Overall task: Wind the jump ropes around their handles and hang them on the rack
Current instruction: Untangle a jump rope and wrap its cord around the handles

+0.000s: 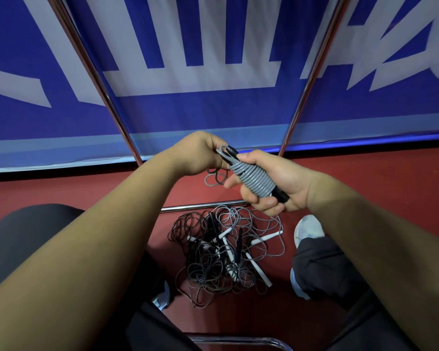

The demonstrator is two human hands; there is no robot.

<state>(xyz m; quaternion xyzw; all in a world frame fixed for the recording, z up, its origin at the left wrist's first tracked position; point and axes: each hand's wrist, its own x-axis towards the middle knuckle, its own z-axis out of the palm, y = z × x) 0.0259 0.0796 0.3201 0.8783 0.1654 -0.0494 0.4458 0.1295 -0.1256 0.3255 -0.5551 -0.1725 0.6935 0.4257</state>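
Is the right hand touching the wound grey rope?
Touching. The head view shows the right hand gripping the wound grey rope, fingers curled round its coils.

Both forearms [99,236] are bare up to the left hand [200,153] and right hand [271,183]. Dark grey trousers [23,239] cover the legs, creased toward 4 o'clock. A pale grey-white sneaker [308,231] with a yellow-green streak shows at 4 o'clock; another pale shoe toe [161,298] peeks out at 7 o'clock.

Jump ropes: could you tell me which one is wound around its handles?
The grey rope gripped in the right hand, coiled around black handles; the rest form a tangled pile on the floor.
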